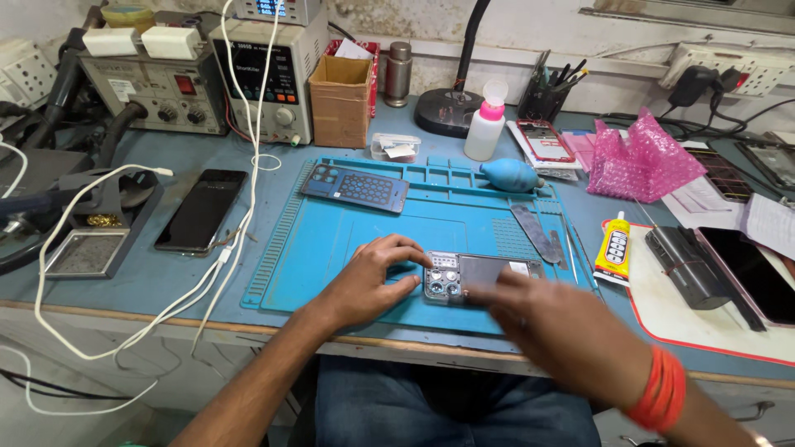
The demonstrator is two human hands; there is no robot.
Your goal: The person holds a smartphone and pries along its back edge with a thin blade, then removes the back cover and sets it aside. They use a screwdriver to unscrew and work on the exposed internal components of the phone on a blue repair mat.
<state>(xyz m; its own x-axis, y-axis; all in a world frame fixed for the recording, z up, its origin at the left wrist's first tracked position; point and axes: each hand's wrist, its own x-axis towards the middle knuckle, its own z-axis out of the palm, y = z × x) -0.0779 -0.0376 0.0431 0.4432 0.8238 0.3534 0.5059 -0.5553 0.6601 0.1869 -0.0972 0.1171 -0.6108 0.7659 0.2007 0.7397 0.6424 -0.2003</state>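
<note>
— Blue-topped workbench (pixel 166 273), wooden front edge. Blue silicone work mat (pixel 331 248) laid flat at its middle.

— Left of the mat?

— Dark phone (pixel 201 211) face up, white cable (pixel 207 285) looping past it, metal stand (pixel 91 248) at the far left.

— Right side?

— Glue tube (pixel 614 248) just beside the mat, white pad (pixel 687 323) with red edging, pink bubble wrap (pixel 642 161) farther back.

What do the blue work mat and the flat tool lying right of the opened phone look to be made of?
Blue work mat: likely soft silicone, matte, with moulded ridges and tray pockets. Flat tool: probably thin metal, dull grey with a slight sheen. The left hand steadies the opened phone.
</note>
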